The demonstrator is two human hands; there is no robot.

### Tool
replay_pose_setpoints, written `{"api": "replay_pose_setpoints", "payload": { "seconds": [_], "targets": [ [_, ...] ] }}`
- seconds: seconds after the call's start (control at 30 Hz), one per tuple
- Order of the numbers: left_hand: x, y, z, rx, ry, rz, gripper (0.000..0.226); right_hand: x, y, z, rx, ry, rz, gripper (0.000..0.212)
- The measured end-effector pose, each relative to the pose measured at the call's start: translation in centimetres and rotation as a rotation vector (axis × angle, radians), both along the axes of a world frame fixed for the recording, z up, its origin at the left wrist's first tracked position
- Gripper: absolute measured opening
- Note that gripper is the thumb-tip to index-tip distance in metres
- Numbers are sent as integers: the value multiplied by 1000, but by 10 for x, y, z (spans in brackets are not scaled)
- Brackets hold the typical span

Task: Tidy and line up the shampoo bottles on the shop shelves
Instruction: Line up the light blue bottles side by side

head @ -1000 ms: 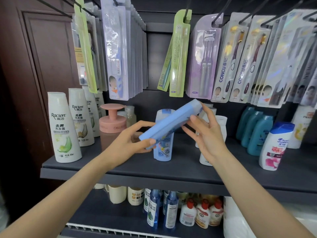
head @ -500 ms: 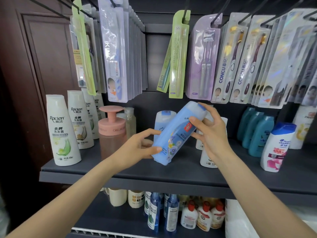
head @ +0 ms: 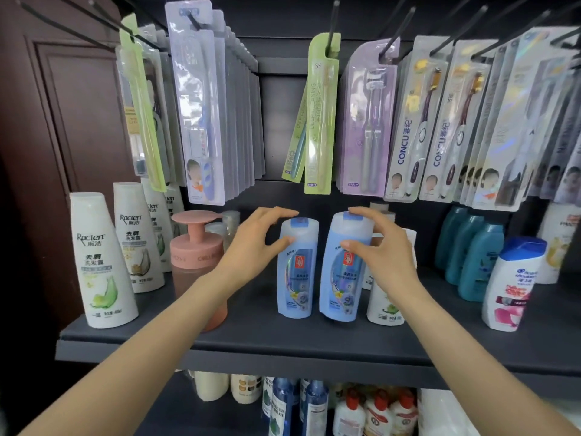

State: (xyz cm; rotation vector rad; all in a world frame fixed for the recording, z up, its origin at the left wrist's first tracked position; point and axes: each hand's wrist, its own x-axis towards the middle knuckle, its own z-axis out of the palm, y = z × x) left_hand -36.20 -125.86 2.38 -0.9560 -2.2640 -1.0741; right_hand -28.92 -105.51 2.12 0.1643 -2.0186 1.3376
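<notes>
Setting: dark shop shelf (head: 283, 335) under hooks of carded toothbrushes (head: 320, 114); a lower shelf of bottles shows beneath.
Task things: two blue shampoo bottles stand upright, side by side, mid-shelf, labels forward; the left blue bottle (head: 297, 278) sits slightly further back than the right blue bottle (head: 341, 278).
Left hand (head: 254, 243): fingers loosely curved, thumb touching the left blue bottle's shoulder, fingertips arched over its cap; whether it truly grips I cannot tell.
Right hand (head: 383, 250): curled round the right blue bottle's cap and shoulder, thumb on the front.
Neighbours: pink pump bottle (head: 196, 247) to the left, white Raclen bottles (head: 100, 262) beyond it; a white bottle (head: 385, 306) stands just beside the right blue one, teal bottles (head: 471, 256) and a Head & Shoulders bottle (head: 511, 287) further right.
Step in hand: squaring the blue pair, by my judgement.
Doing it well: press low on the shoulders rather than the caps, slide rather than lift, bring both fronts level, keep labels facing out.
Risk: tall narrow bottles tip easily; a nudge rightward may topple the white bottle.
</notes>
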Motion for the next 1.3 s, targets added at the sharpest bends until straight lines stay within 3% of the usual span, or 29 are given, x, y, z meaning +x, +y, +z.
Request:
{"api": "replay_pose_setpoints", "payload": {
  "seconds": [0.37,0.53,0.73,1.03,1.3],
  "targets": [
    [-13,6,20,-134,-82,-33,22,-81,4,-25,54,-30,-116,49],
    [-13,7,19,-138,-88,-20,23,-105,-4,-27,57,-27,-21,48],
    [-7,9,16,-94,-107,8,23,-127,-3,-29,-131,-17,96,48],
    [-1,12,18,-65,-163,43,22,-126,-1,-61,-242,21,92,78],
    [7,14,16,-46,-144,74,22,-133,-13,-63,-203,5,117,65]
  ]
}}
